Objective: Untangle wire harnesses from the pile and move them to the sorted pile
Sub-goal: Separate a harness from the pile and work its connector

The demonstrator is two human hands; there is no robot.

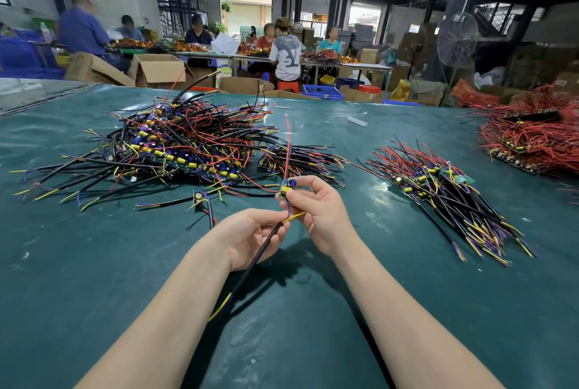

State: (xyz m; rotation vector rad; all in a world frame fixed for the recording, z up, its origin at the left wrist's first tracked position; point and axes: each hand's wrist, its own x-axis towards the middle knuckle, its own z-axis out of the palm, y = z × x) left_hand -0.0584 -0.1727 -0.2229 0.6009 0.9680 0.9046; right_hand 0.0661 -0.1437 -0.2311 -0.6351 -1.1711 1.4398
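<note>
Left hand (247,236) pinches harness (250,266) by black sheath (266,243); right hand (319,213) grips its small board (287,188), apparently; red lead (287,150) upright.

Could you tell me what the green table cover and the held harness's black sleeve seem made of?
The table cover is probably vinyl or a coated sheet, glossy: it reflects lights and wrinkles. The sleeve is likely flexible plastic or rubber tubing: dull black, smooth, hanging nearly straight.
</note>
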